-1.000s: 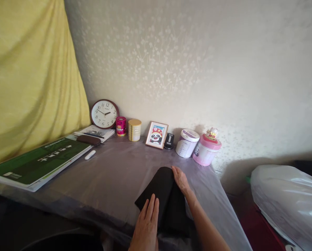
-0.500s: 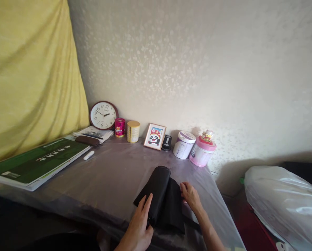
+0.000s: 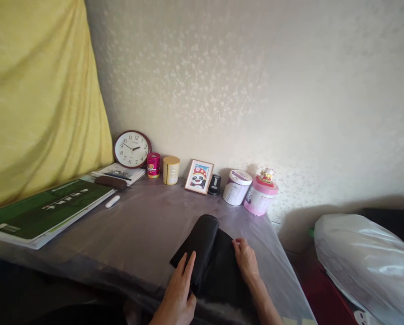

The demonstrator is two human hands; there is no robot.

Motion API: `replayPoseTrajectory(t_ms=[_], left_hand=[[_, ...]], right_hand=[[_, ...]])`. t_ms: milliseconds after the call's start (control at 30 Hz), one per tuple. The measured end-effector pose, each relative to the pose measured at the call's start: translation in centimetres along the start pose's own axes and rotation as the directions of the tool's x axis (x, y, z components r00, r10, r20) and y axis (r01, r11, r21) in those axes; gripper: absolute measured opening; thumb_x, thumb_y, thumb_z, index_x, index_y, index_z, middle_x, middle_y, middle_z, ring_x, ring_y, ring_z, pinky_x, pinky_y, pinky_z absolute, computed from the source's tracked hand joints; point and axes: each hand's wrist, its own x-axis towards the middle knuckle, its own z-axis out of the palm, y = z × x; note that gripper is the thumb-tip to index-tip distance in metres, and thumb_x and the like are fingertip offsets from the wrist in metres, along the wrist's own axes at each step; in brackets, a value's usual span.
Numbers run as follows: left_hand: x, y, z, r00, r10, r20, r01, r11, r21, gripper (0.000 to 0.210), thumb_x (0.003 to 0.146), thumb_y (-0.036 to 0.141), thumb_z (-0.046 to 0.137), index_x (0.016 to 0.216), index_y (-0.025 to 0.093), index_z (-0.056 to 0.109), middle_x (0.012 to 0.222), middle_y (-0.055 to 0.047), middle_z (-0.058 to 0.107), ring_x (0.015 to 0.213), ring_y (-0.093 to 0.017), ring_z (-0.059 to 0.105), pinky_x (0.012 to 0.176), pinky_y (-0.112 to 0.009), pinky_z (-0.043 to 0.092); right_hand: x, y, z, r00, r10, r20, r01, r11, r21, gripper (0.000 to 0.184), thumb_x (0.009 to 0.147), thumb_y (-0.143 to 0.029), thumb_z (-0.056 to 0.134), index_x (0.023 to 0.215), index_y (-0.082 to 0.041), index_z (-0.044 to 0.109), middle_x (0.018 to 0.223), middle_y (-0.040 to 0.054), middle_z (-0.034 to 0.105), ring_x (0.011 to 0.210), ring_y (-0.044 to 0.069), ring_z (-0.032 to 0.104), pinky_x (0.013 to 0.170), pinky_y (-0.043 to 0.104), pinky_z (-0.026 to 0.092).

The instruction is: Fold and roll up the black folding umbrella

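A black rolled sheet (image 3: pixel 202 246), cloth or thin plastic, lies near the table's front edge. Its thick roll is on the left, and a loose flap (image 3: pixel 222 271) spreads out to the right. My left hand (image 3: pixel 178 289) holds the near end of the roll, fingers along its left side and thumb at the lower end. At the flap's right edge, my right hand (image 3: pixel 246 259) pinches the material between curled fingers and thumb. The flap's lower part is dark and hard to make out.
Along the wall stand a clock (image 3: pixel 132 149), a pink tin (image 3: pixel 153 165), a yellow tin (image 3: pixel 171 170), a panda picture frame (image 3: pixel 199 176), and two tubs (image 3: pixel 237 187). A green book (image 3: pixel 53 207) and a white pen-like object (image 3: pixel 112 201) lie left. A plastic-wrapped bundle (image 3: pixel 364 262) sits right of the table.
The loose flap now lies more spread out to the right, with my right hand at its edge. A pinkish thing formerly glimpsed under my right hand is covered. My left hand stays on the roll.
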Motion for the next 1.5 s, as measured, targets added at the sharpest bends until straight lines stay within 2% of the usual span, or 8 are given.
replayPoseTrajectory(t_ms=[167,267,333,500,800,1067,1300,1500], left_hand=[[0.1,-0.8,1.1,0.999,0.032,-0.028,-0.029,0.995,0.096,0.086,0.065,0.0,0.039,0.141,0.024,0.007,0.15,-0.008,0.011,0.136,-0.02,0.019,0.108,-0.034,0.026],[0.0,-1.1,1.4,0.998,0.045,-0.037,-0.039,0.99,0.139,0.087,0.065,-0.001,0.039,0.141,0.025,0.005,0.151,-0.008,0.009,0.136,-0.02,0.018,0.108,-0.036,0.027],[0.0,-1.0,1.5,0.998,0.05,-0.03,-0.044,0.985,0.169,0.088,0.064,-0.001,0.039,0.141,0.025,0.004,0.151,-0.008,0.007,0.136,-0.022,0.018,0.107,-0.037,0.027],[-0.4,-0.3,1.5,0.998,0.052,-0.019,-0.046,0.97,0.239,0.091,0.062,-0.001,0.04,0.14,0.025,0.003,0.151,-0.01,0.005,0.136,-0.024,0.017,0.107,-0.041,0.027],[-0.5,0.5,1.3,1.0,0.016,-0.011,-0.013,0.956,0.295,0.094,0.057,-0.001,0.045,0.14,0.022,0.007,0.15,-0.012,0.007,0.136,-0.025,0.018,0.107,-0.037,0.026],[-0.1,0.4,0.4,0.999,0.018,0.037,-0.029,0.951,0.307,0.094,0.055,0.0,0.046,0.14,0.016,0.01,0.15,-0.014,0.008,0.135,-0.024,0.021,0.107,-0.034,0.027],[0.2,0.2,0.2,0.998,-0.003,0.056,-0.019,0.928,0.371,0.088,0.056,0.004,0.045,0.139,0.004,0.014,0.148,-0.015,0.016,0.136,-0.021,0.019,0.11,-0.033,0.024],[-0.5,-1.5,0.8,0.999,0.014,-0.052,0.003,0.951,0.31,0.076,0.068,0.011,0.042,0.139,0.008,0.016,0.143,-0.015,0.032,0.128,-0.022,0.037,0.102,-0.034,0.035]], right_hand=[[0.1,0.0,0.5,0.999,0.047,-0.013,-0.042,0.959,0.282,0.034,0.079,-0.048,0.045,0.074,-0.017,0.059,0.069,0.0056,0.066,0.07,0.02,0.062,0.06,0.026,0.042],[0.0,-0.4,0.7,0.998,0.064,0.001,-0.06,0.935,0.349,0.036,0.072,-0.049,0.051,0.049,-0.021,0.046,0.048,-0.0013,0.051,0.051,0.015,0.051,0.048,0.024,0.034],[-0.3,-0.7,0.4,0.996,0.062,0.061,-0.083,0.884,0.459,0.038,0.069,-0.05,0.051,0.048,-0.021,0.043,0.044,-0.0038,0.045,0.047,0.012,0.045,0.044,0.024,0.03],[-1.2,-2.6,-1.0,0.99,0.024,0.141,-0.112,0.741,0.662,0.038,0.07,-0.055,0.05,0.06,-0.018,0.052,0.051,-0.0034,0.05,0.049,0.012,0.046,0.045,0.023,0.034],[-0.3,-7.5,-0.4,0.999,-0.024,0.023,0.002,0.726,0.688,0.041,0.072,-0.05,0.053,0.088,-0.013,0.06,0.063,0.0031,0.064,0.057,0.018,0.059,0.048,0.025,0.044],[0.4,-10.2,1.3,0.997,-0.008,0.077,-0.044,0.756,0.653,0.031,0.075,-0.036,0.053,0.097,-0.014,0.054,0.056,-0.0007,0.061,0.045,0.016,0.057,0.033,0.023,0.042],[0.7,-10.9,2.5,0.982,-0.053,0.179,-0.09,0.706,0.702,0.025,0.078,-0.035,0.051,0.095,-0.017,0.047,0.053,-0.0039,0.059,0.033,0.01,0.053,0.031,0.019,0.04],[-0.3,-10.7,2.2,0.945,-0.299,0.135,0.163,0.785,0.598,0.019,0.084,-0.037,0.042,0.082,-0.019,0.049,0.07,0.0007,0.069,0.045,0.01,0.055,0.048,0.022,0.045]])
